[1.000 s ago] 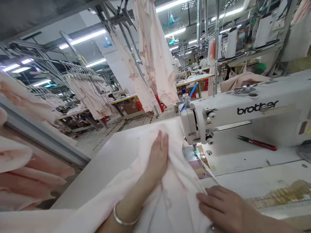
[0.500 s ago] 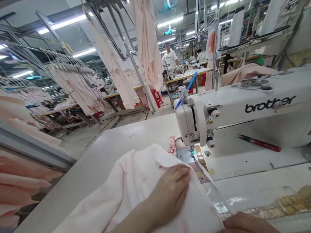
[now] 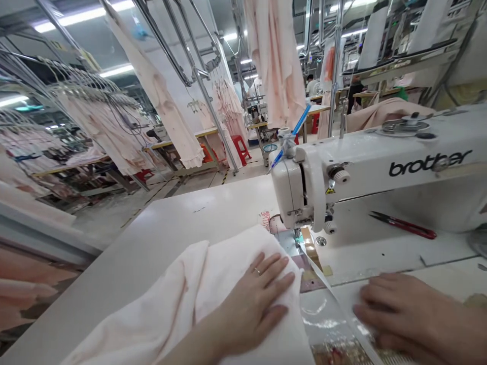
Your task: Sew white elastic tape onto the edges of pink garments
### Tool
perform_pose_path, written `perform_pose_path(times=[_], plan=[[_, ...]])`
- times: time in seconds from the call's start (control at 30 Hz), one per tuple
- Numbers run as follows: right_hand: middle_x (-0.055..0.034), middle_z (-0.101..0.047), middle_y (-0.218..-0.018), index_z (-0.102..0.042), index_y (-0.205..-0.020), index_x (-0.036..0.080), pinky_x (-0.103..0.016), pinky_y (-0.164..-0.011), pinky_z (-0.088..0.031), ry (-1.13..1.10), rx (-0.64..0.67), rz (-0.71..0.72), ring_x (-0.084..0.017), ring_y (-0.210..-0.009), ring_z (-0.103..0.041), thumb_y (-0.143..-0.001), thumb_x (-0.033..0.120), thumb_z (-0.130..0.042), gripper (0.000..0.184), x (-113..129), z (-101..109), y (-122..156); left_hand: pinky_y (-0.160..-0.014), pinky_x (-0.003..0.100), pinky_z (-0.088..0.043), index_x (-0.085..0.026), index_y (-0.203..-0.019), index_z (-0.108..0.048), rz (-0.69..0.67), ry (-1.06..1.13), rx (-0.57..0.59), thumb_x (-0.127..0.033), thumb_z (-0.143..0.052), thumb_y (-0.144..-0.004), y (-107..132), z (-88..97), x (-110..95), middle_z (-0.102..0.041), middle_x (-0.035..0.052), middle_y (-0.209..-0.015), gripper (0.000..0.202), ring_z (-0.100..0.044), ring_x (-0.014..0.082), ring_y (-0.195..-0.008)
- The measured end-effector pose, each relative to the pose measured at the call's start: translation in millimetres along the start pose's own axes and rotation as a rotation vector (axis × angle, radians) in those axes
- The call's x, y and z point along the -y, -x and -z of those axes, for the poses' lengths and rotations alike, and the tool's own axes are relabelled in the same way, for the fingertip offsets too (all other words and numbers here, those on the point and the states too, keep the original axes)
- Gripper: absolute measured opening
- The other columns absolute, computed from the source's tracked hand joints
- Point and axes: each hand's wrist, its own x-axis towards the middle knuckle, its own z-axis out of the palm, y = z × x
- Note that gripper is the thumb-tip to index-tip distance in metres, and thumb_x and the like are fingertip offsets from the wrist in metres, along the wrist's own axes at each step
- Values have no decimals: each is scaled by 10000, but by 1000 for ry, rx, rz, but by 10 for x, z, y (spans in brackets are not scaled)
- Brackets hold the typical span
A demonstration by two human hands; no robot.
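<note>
My left hand (image 3: pixel 253 299) lies flat with fingers spread on a pale pink garment (image 3: pixel 182 304), a ring on one finger. The cloth is bunched on the white sewing table (image 3: pixel 160 238), its corner just short of the needle area (image 3: pixel 294 235). My right hand (image 3: pixel 399 309) rests on the table to the right of a shiny clear strip (image 3: pixel 327 317), fingers extended and blurred; nothing shows in them. The white Brother sewing machine (image 3: pixel 380 167) stands behind both hands.
Red-handled snips (image 3: pixel 405 225) lie on the machine bed. A gold sequin trim (image 3: pixel 342 352) runs along the near right edge. Pink garments (image 3: pixel 277 61) hang from overhead rails. Other work tables and red stools (image 3: pixel 239 147) fill the background.
My left hand has flattened and spread on the cloth, which has shifted slightly toward the needle. My right hand has come up into view onto the table beside the clear strip.
</note>
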Motion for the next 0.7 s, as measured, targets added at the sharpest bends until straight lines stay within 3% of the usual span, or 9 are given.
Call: perform_pose_path(times=[0.07, 0.13, 0.3, 0.43, 0.53, 0.6, 0.7], plan=[[-25, -521, -873, -493, -1100, 246, -328, -634, -431, 64, 184, 50, -186, -755, -504, -863, 241, -512, 238, -72, 48, -103, -1064, 596, -188, -255, -1357, -302, 70, -6, 17, -389, -394, -898, -14, -35, -96, -315, 66, -1426, 487, -235, 282, -1321], [-20, -514, -861, -459, -1146, 254, -321, -599, -394, 106, 207, 93, -188, -736, -490, -851, 249, -536, 305, -105, 51, -232, -1049, 617, -191, -264, -1353, -311, 121, -11, 3, -412, -388, -894, -84, -81, -139, -322, 72, -1419, 487, -248, 300, -1306], [-14, -519, -845, -451, -1147, 200, -302, -578, -337, 67, 66, 112, -177, -719, -464, -808, 270, -596, 375, -193, 60, -508, -1024, 612, -226, -260, -1304, -386, 209, -12, -67, -394, -390, -891, -314, -156, -116, -349, 78, -1396, 434, -300, 311, -1259], [-33, -545, -888, -499, -1099, 149, -279, -604, -371, -112, -81, 142, -169, -753, -479, -736, 275, -653, 414, -232, 60, -624, -995, 595, -270, -245, -1293, -392, 256, -10, -104, -351, -421, -871, -428, -187, -83, -403, 86, -1355, 435, -358, 320, -1210], [-32, -572, -871, -578, -878, 144, -276, -604, -386, -63, -208, 172, -159, -725, -492, -783, 160, -533, 106, -173, -53, -668, -979, 588, -289, -241, -1271, -403, 238, -21, -147, -343, -451, -851, -449, -214, -67, -405, 90, -1353, 435, -364, 327, -1201], [-25, -583, -815, -598, -815, 138, -286, -650, -404, 87, -296, 204, -159, -734, -508, -833, 61, -376, 236, -127, -160, -688, -972, 576, -305, -226, -1242, -425, 215, -31, -163, -312, -451, -845, -445, -219, -62, -408, 100, -1349, 408, -364, 325, -1202], [-42, -599, -834, -627, -906, 126, -302, -790, -413, 141, -425, 222, -175, -889, -520, -878, 49, -224, 412, -110, -318, -719, -972, 554, -316, -208, -1225, -433, 193, -54, -179, -214, -418, -837, -436, -221, -53, -426, 109, -1327, 388, -366, 309, -1201]])
